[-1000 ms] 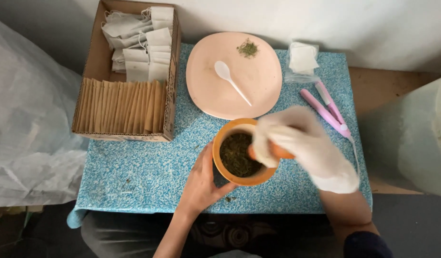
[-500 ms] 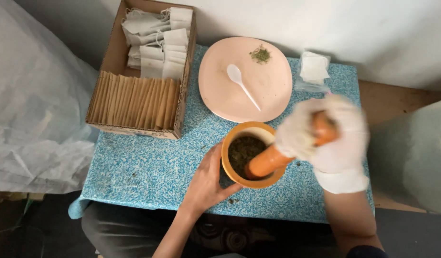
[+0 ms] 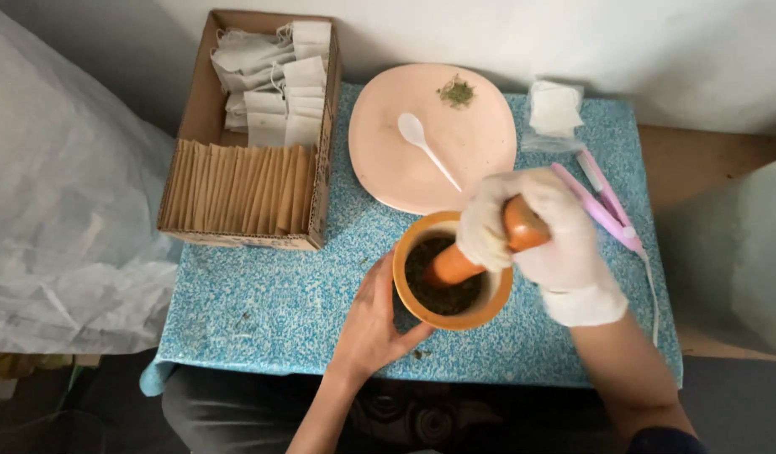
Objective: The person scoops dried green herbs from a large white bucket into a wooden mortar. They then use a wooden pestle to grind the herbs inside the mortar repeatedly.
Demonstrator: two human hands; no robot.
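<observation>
The orange mortar (image 3: 452,271) sits near the front edge of the blue speckled table (image 3: 262,294), and everything else I place from it. Inside it lies dark green crushed herb (image 3: 443,290). My right hand (image 3: 535,240), in a white glove, is wrapped in a full fist round the orange pestle (image 3: 480,252), whose lower end leans down into the herb while the top tilts off to the right. My bare left hand (image 3: 375,324) is spread, palm and fingers pressed to the mortar's left outer wall, I judge to keep it from sliding under the grinding.

Just behind the mortar is a pink plate (image 3: 480,143) with a white plastic spoon (image 3: 426,147) and a small heap of herb. To the mortar's right lies a pink sealing tool (image 3: 602,202); behind and left stands a cardboard box (image 3: 245,134) of paper sachets.

Half a second ago the pestle leaned further right and my gloved hand sat lower beside the rim; now it is drawn in over the bowl.
</observation>
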